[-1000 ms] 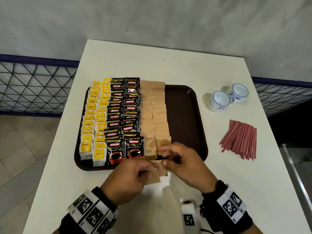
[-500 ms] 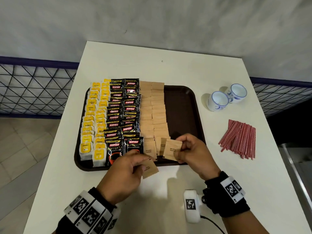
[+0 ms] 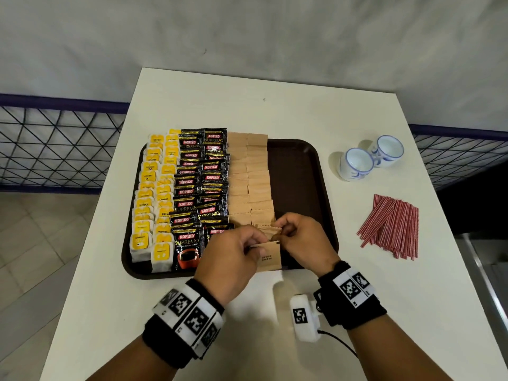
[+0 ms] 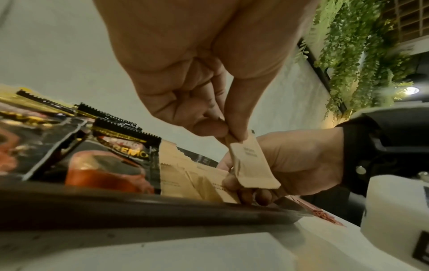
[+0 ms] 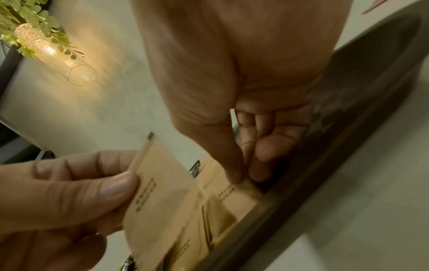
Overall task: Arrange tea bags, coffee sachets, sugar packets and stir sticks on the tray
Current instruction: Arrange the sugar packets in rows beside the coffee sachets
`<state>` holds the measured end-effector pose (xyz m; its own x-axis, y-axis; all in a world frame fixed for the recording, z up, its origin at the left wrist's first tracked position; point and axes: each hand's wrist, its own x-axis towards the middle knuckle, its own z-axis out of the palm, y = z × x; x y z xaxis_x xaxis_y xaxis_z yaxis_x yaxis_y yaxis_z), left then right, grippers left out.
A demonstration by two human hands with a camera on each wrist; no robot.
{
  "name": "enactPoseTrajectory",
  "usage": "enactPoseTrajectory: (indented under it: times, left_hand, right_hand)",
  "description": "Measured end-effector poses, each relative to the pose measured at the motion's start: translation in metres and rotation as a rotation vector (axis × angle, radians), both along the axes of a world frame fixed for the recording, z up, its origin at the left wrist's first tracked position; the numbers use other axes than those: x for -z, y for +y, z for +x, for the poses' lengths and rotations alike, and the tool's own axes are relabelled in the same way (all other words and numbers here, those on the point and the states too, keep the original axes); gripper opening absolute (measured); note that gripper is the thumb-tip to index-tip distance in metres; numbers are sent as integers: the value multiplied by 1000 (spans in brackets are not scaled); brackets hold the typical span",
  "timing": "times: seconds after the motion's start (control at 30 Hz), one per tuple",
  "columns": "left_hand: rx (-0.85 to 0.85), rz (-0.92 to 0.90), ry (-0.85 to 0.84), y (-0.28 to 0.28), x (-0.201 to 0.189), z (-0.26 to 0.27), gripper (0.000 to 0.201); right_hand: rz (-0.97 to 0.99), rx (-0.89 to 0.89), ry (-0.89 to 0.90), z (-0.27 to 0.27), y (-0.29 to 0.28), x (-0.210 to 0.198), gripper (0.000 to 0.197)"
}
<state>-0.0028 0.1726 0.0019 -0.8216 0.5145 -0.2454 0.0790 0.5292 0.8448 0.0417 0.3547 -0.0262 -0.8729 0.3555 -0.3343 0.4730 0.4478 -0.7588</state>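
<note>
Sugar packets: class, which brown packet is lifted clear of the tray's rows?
The sugar packet pinched by the left hand; the others lie overlapped on the tray.

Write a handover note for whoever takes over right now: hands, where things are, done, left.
Left hand: pinches one brown sugar packet by its top edge, over the tray's near edge.
Right hand: pinches another sugar packet, at the near end of the sugar rows.
Tray: yellow tea bags at left, black coffee sachets next, sugar rows beside them; the right strip is bare.
Done: tea and coffee rows laid; sugar rows nearly full.
Left: seat both held packets, then move the red stir sticks, which lie on the table right of the tray. Two cups stand beyond them.
</note>
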Motion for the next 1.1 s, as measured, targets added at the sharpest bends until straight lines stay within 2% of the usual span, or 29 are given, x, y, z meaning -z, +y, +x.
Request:
enactPoseTrajectory:
  times: [0.2,0.47,0.6,0.7,0.77,0.9,0.93,1.0,1.03,1.1]
  left_hand:
    - [65,-129,121,21,10,-8,19]
    - [189,-265,224,32,19,-12,28]
    - [236,-387,249,35,15,-12,34]
    - [253,-467,258,38,8,-8,37]
    - [228,-443,272,35,4,-5,40]
    - [94,-265,310,9,-3,-6,32]
    - [67,-232,317,0,-4,-8,29]
    - [50,-218,336,-15,-5,-10,26]
    - [47,-221,355,-20,-5,-10,25]
    - [65,-210,370,-25,-6,-7,24]
  right_hand:
    - [-20,-29,-11,-7,6,3,30]
    - [-89,12,-23,-13,8,1,19]
    - [-124,64,-13,-12,7,-1,20]
    - [-59,120,-19,-7,11,-6,15]
    - [35,221,9,2,24,-15,15]
    - [259,587,17,35,82,-46,39]
    - [313,665,-28,45,99,-48,50]
    - [428,784,-223,60,128,-47,88]
    - [448,827,-322,65,138,-45,105]
    - [429,853,-443,68,152,-38,125]
